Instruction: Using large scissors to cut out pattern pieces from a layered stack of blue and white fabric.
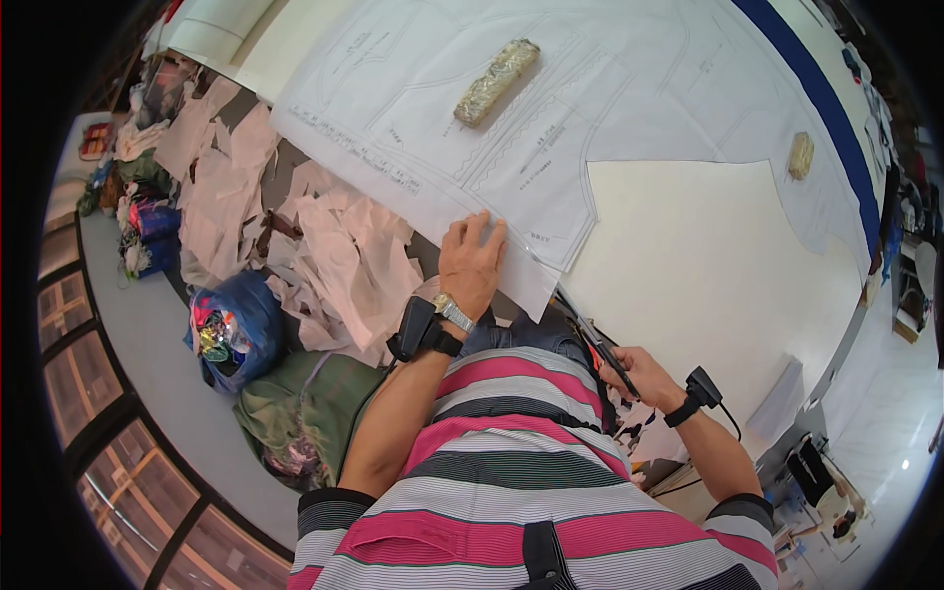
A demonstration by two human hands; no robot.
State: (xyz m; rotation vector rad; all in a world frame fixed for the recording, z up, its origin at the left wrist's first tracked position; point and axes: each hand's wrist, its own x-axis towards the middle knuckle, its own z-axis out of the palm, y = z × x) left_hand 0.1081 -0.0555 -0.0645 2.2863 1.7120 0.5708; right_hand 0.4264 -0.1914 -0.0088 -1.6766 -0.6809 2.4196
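Observation:
My left hand [470, 262] lies with its fingers out on the printed pattern paper [393, 128], near the sheet's lower edge. My right hand [639, 379] is closed on a pair of dark shears [590, 332], whose blades point up at the paper's cut edge near its lower corner. The paper rests over a cream sheet [708, 256], which shows to the right along a notched outline. A wrapped bar-shaped weight [497, 84] sits on the pattern at the upper middle, and a smaller wrapped weight [800, 155] at the right.
Crumpled pale paper scraps [334, 265] cover the area left of the pattern. A blue bag [241, 329] and a green bag [295, 403] stand below them. A paper roll [211, 29] lies at the top left. A dark blue strip [841, 138] runs along the table's right side.

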